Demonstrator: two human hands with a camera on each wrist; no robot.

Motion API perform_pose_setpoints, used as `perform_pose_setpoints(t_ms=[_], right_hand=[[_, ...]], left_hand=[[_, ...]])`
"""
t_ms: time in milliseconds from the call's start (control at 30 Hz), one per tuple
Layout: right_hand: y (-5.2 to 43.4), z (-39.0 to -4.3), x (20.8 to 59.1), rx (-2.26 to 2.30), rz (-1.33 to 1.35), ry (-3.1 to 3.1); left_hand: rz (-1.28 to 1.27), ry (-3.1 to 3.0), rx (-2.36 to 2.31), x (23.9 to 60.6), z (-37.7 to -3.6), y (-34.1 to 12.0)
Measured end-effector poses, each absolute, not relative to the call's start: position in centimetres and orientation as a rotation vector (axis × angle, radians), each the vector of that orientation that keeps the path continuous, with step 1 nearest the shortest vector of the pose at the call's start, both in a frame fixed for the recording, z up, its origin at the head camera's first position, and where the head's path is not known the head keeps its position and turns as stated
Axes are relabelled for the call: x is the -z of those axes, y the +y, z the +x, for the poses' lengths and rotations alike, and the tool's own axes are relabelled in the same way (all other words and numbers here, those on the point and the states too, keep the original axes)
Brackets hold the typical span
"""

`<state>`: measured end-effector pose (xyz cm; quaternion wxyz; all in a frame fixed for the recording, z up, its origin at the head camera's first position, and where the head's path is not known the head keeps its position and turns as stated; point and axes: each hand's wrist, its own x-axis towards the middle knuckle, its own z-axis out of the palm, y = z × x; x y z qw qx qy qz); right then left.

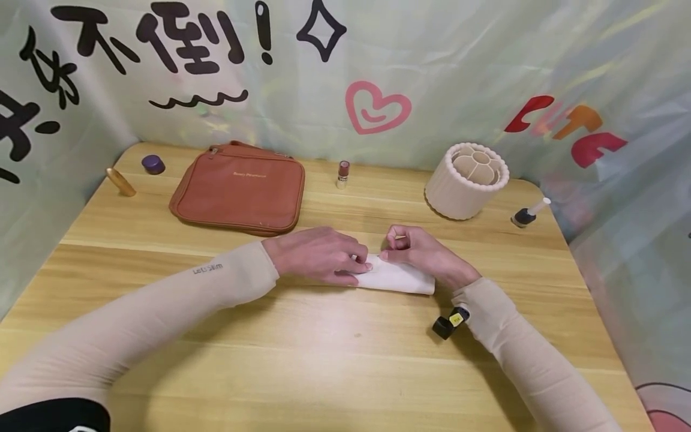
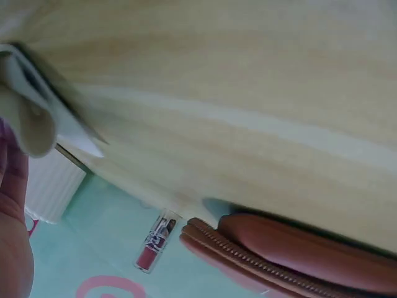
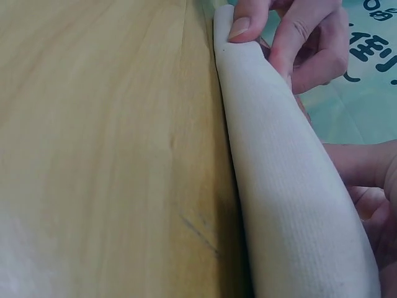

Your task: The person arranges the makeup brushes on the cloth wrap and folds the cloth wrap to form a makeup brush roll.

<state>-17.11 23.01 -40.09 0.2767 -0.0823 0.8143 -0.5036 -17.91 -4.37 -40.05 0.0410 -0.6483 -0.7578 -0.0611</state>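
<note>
A flat, folded strip of white, finely ribbed cloth (image 1: pixel 402 277) lies across the middle of the table, with its long near edge toward me. My left hand (image 1: pixel 324 255) grips its left end, thumb on top and fingers bent over the far side, as the right wrist view also shows. At the strip's far edge, my right hand (image 1: pixel 418 249) pinches the cloth, its fingers curled. In the left wrist view the end of the cloth (image 2: pixel 74 133) appears layered, with a rounded fold.
Behind the hands are a brown zip case (image 1: pixel 243 192), a lipstick (image 1: pixel 343 174) and a cream ribbed holder (image 1: pixel 459 186). A nail polish bottle (image 1: pixel 529 213) stands far right; a gold tube (image 1: pixel 120 182) and purple lid (image 1: pixel 153 164) are far left. A printed curtain (image 1: pixel 453 72) hangs behind.
</note>
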Motion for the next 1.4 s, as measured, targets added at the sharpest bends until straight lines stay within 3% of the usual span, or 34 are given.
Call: perform_pose_setpoints(t_ms=[233,433,567,800,1100,1400], right_hand=[[23.3,-17.1,40.5,1.349,-0.235,2.167],[23.4,-17.3,40.5,1.326,-0.272,2.176],[23.4,-17.3,40.3,1.315,-0.28,2.165],[23.4,-17.3,40.2,1.334,-0.286,2.165],[23.7,-17.2,40.4,1.39,-0.323,2.167],[23.5,-16.5,40.5,1.417,-0.337,2.145]], left_hand=[[-1.877,-2.649,0.769,40.3,-18.4,-4.0],[-1.392,-3.119,1.517,39.7,-18.9,-2.7],[-1.105,-3.321,1.703,39.1,-18.9,-2.0],[-0.85,-3.599,1.596,37.6,-19.0,-1.6],[-0.885,-3.522,1.169,37.0,-18.8,-1.7],[-0.975,-3.518,1.09,37.0,-18.8,-2.1]])
